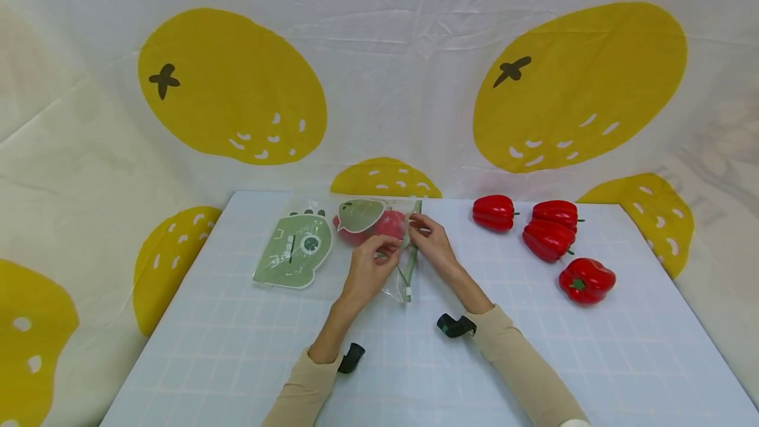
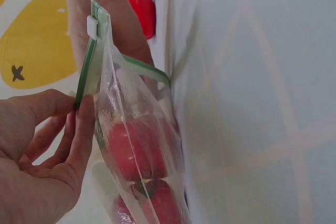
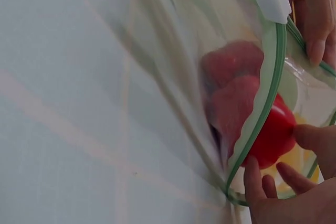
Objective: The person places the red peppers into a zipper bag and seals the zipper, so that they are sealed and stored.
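A clear zip bag (image 1: 299, 259) with a green one-eyed cartoon print lies at the middle of the table, its green-edged mouth to the right. My left hand (image 1: 369, 269) pinches one green rim (image 2: 86, 69) of the mouth between thumb and fingers, below the white slider (image 3: 273, 4). The mouth is parted. Inside are red bell peppers (image 2: 137, 150), partly hidden by the print and hands. At the opening, my right hand (image 1: 435, 246) has its thumb and fingers spread against the near end of a red bell pepper (image 3: 275, 132).
Several more red bell peppers (image 1: 548, 240) rest at the right back of the table (image 1: 237, 361). A white cloth with yellow fruit prints (image 1: 231, 91) hangs behind. Each wrist carries a black camera mount (image 1: 456, 325).
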A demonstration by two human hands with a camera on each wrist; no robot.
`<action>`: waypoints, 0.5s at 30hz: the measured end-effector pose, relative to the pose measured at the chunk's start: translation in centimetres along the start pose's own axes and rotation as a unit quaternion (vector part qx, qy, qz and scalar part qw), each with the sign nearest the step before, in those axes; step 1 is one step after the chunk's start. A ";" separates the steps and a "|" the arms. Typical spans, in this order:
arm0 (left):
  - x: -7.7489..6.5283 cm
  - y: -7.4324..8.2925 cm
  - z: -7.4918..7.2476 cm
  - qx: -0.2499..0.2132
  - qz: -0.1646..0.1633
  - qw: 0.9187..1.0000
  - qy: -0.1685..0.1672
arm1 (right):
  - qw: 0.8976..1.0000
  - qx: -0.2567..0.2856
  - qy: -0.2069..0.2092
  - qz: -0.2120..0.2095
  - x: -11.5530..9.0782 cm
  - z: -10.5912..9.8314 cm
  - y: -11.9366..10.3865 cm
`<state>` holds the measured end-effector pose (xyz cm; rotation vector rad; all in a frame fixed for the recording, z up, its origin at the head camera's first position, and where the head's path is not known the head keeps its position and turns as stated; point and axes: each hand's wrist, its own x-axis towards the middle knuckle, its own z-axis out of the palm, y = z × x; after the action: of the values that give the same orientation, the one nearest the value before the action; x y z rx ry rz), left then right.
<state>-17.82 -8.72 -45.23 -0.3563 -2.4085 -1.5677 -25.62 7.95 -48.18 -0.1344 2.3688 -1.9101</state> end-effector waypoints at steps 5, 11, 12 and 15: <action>0.0 0.1 0.0 0.003 0.005 1.000 -0.003 | 1.000 -0.012 -0.003 -0.007 0.3 0.3 0.0; 0.0 0.0 0.1 0.010 0.003 1.000 -0.009 | 1.000 -0.020 -0.011 -0.012 0.8 0.6 0.0; 0.1 -0.1 0.1 0.011 0.003 1.000 -0.009 | 1.000 -0.021 -0.013 -0.010 0.8 0.6 0.0; 0.1 -0.2 0.2 0.012 0.005 1.000 -0.010 | 1.000 -0.023 -0.017 -0.006 0.9 0.6 0.0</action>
<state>-17.98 -8.56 -45.42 -0.3818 -2.4345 -1.5368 -26.42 7.27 -48.32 -0.1833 2.3961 -1.8438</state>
